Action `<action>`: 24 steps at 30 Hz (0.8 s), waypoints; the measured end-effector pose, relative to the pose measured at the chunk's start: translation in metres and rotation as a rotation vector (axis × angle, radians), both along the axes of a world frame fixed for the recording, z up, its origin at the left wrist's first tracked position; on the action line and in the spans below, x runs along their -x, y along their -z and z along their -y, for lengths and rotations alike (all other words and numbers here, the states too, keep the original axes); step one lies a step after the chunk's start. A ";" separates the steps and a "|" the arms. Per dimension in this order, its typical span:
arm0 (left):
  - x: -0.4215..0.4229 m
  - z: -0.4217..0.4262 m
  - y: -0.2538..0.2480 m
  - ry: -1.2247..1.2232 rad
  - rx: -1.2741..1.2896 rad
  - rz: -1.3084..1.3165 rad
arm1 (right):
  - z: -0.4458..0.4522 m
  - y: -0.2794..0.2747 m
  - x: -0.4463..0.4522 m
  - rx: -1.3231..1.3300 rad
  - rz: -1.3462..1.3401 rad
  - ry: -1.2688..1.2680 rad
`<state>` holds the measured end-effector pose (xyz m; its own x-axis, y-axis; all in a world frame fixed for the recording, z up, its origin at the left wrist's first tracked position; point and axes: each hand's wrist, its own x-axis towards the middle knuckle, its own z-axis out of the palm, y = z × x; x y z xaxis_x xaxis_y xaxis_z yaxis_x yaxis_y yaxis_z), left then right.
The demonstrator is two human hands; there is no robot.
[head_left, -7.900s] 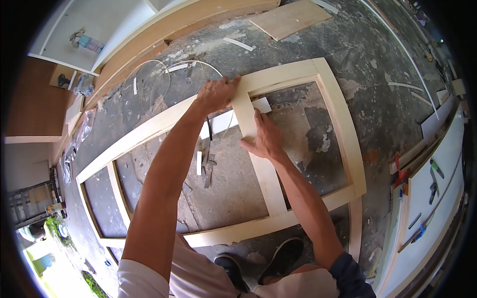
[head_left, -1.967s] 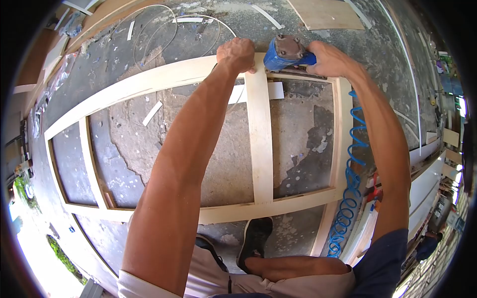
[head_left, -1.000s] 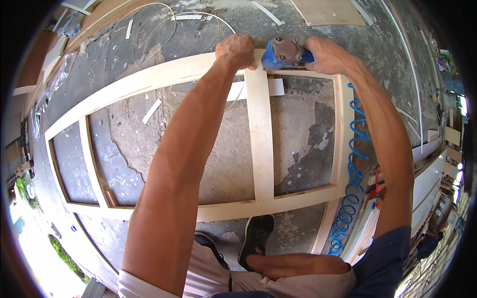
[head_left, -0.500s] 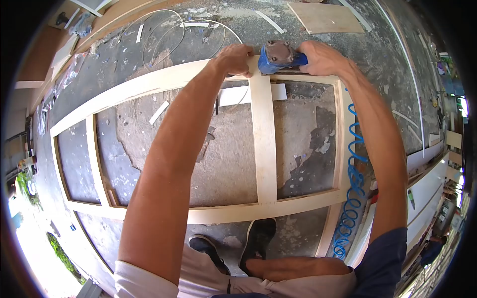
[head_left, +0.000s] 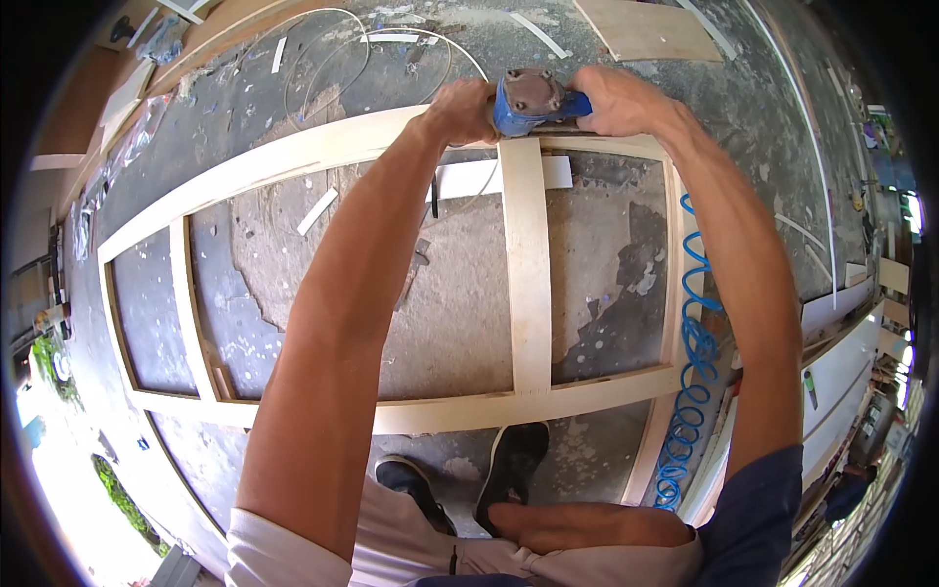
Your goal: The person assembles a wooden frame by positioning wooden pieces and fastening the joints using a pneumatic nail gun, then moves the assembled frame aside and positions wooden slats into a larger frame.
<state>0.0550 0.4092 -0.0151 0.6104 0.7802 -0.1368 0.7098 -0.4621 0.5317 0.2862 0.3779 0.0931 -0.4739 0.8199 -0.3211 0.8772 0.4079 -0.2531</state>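
Grey, paint-flecked concrete floor (head_left: pixel 455 323) spreads under the work, worn through to brown in broad patches. Nearest, at the bottom of the view, are the person's pale trousers and two black shoes (head_left: pixel 514 465), set apart along the near rail of a pale wooden frame (head_left: pixel 450 418). That frame lies flat across the floor, its long near rail bowed by the lens. One wide crosspiece (head_left: pixel 529 274) runs between the long rails towards the right, and a narrower bar (head_left: pixel 189 293) divides off the left end. Blue coiled hose (head_left: pixel 690 411) trails along the right end, beside the right forearm.

At the far rail, the right hand (head_left: pixel 621 103) has its fingers wrapped round the handle of a blue power tool (head_left: pixel 528 103), which has a brownish bolted cap on top. The tool sits over the far end of the crosspiece, where it meets the rail. Just beside it, the left hand (head_left: pixel 463 112) is bent over the far rail; its fingertips are hidden, so I cannot tell whether they pinch the wood or touch the tool.

Inside the frame, a white strip (head_left: pixel 469 179) passes beneath the crosspiece. Beyond the far rail lie thin looped wire (head_left: pixel 367 59), narrow white offcuts and, farther off, a tan board (head_left: pixel 650 29)
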 end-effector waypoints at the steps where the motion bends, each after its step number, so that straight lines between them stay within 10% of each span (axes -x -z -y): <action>1: -0.001 0.002 -0.004 0.001 0.000 0.000 | 0.001 0.001 0.000 -0.009 -0.015 0.001; 24: -0.004 0.003 -0.004 -0.083 0.043 -0.036 | 0.012 -0.003 -0.017 -0.026 -0.054 0.046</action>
